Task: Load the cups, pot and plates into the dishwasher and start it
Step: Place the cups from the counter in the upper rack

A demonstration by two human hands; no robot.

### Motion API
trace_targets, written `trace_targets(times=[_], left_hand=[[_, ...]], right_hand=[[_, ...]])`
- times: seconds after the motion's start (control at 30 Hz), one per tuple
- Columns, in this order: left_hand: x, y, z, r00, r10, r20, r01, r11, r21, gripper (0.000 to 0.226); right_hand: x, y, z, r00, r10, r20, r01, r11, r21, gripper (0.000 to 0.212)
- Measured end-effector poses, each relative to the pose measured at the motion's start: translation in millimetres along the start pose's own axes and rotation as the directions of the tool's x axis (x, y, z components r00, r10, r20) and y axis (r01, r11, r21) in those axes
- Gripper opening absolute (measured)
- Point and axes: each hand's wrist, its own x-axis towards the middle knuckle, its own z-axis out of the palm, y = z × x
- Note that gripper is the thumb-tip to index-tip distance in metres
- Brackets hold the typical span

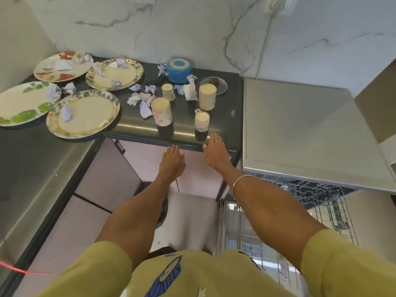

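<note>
Right now I hold both hands flat and empty at the counter (214,123) edge: left hand (172,160) just below it, right hand (214,150) resting on it. Four cups (161,111) stand upturned on the counter just beyond my hands; behind them sits the pot (179,70), plates (83,113) to their left. Right of the counter, a rack (321,200) shows.

Blue pot (179,70); green-leaf plate (23,103); red-patterned plate (62,67); cream cup with pink flowers (161,112); black countertop (222,121); yellow-green sleeves (347,262).
</note>
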Motion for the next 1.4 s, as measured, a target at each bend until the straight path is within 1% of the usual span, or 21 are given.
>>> trace_targets(times=[0.07, 0.13, 0.23, 0.3, 0.4, 0.47, 0.57, 0.63, 0.73, 0.83, 0.9, 0.97, 1.07, 1.1, 1.23, 1.3, 1.4], left_hand=[[18.3, 2.1, -7.7, 1.000, 0.021, -0.017, -0.021, 1.000, -0.020, 0.054], [35.9, 3.0, -15.3, 0.995, 0.065, -0.075, -0.066, 0.998, -0.016, 0.054], [66.6, -2.8, -30.6, 0.970, 0.135, -0.201, -0.128, 0.991, 0.046, 0.056], [87.1, -10.2, -45.4, 0.942, 0.194, -0.274, -0.170, 0.980, 0.108, 0.058], [115.5, -18.7, -73.8, 0.908, 0.246, -0.338, -0.189, 0.963, 0.191, 0.060], [131.4, -25.4, -90.5, 0.900, 0.247, -0.360, -0.183, 0.962, 0.205, 0.061], [150.5, -43.4, -104.4, 0.921, 0.220, -0.320, -0.175, 0.971, 0.162, 0.070], [158.2, -54.0, -107.7, 0.941, 0.194, -0.279, -0.164, 0.978, 0.127, 0.076], [163.6, -59.2, -112.7, 0.957, 0.152, -0.247, -0.158, 0.987, -0.007, 0.086], [162.4, -57.4, -115.9, 0.954, 0.144, -0.263, -0.172, 0.981, -0.085, 0.104], [161.9, -54.7, -117.4, 0.956, 0.132, -0.262, -0.162, 0.982, -0.095, 0.109], [164.8, -51.4, -117.7, 0.962, 0.112, -0.250, -0.134, 0.988, -0.072, 0.109], [171.4, -45.8, -116.2, 0.981, 0.089, -0.175, -0.093, 0.996, -0.012, 0.098], [173.0, -44.3, -115.7, 0.983, 0.079, -0.165, -0.083, 0.996, -0.016, 0.094], [178.1, -42.9, -113.7, 0.986, 0.038, -0.162, -0.064, 0.985, -0.160, 0.091], [179.7, -42.5, -114.1, 0.985, 0.041, -0.170, -0.074, 0.978, -0.193, 0.090], [179.7, -39.3, -116.6, 0.988, -0.003, -0.153, -0.034, 0.972, -0.233, 0.089]], right_hand=[[17.3, -2.9, -0.2, 0.998, 0.011, -0.054, -0.009, 0.999, 0.041, 0.059], [31.7, -7.1, -1.8, 0.996, 0.020, -0.083, -0.016, 0.999, 0.040, 0.065], [55.5, -13.8, -6.5, 0.995, 0.045, -0.087, -0.043, 0.999, 0.026, 0.079], [73.0, -21.3, -8.7, 0.994, 0.067, -0.084, -0.064, 0.997, 0.036, 0.084], [96.2, -37.4, -9.3, 0.993, 0.103, -0.065, -0.098, 0.992, 0.074, 0.090], [108.3, -48.2, -7.8, 0.991, 0.121, -0.052, -0.117, 0.991, 0.068, 0.095], [117.6, -61.5, -0.9, 0.988, 0.142, -0.058, -0.141, 0.990, 0.019, 0.094], [118.6, -67.5, 2.5, 0.984, 0.151, -0.092, -0.155, 0.987, -0.043, 0.084], [121.6, -70.5, 3.3, 0.976, 0.162, -0.144, -0.177, 0.979, -0.100, 0.066], [127.1, -68.8, 1.3, 0.977, 0.173, -0.122, -0.189, 0.972, -0.136, 0.054], [130.7, -69.4, -0.5, 0.980, 0.185, -0.067, -0.195, 0.963, -0.188, 0.054], [133.9, -71.9, -1.7, 0.978, 0.205, -0.028, -0.206, 0.952, -0.226, 0.058], [139.3, -72.6, -4.6, 0.972, 0.235, 0.007, -0.226, 0.944, -0.241, 0.061], [140.8, -71.6, -5.3, 0.971, 0.238, 0.022, -0.226, 0.943, -0.243, 0.062], [144.1, -65.7, -4.5, 0.963, 0.257, 0.077, -0.240, 0.954, -0.180, 0.069], [143.6, -63.2, -2.9, 0.962, 0.257, 0.086, -0.244, 0.960, -0.137, 0.070], [140.5, -56.2, -0.4, 0.968, 0.236, 0.080, -0.230, 0.970, -0.083, 0.070]])
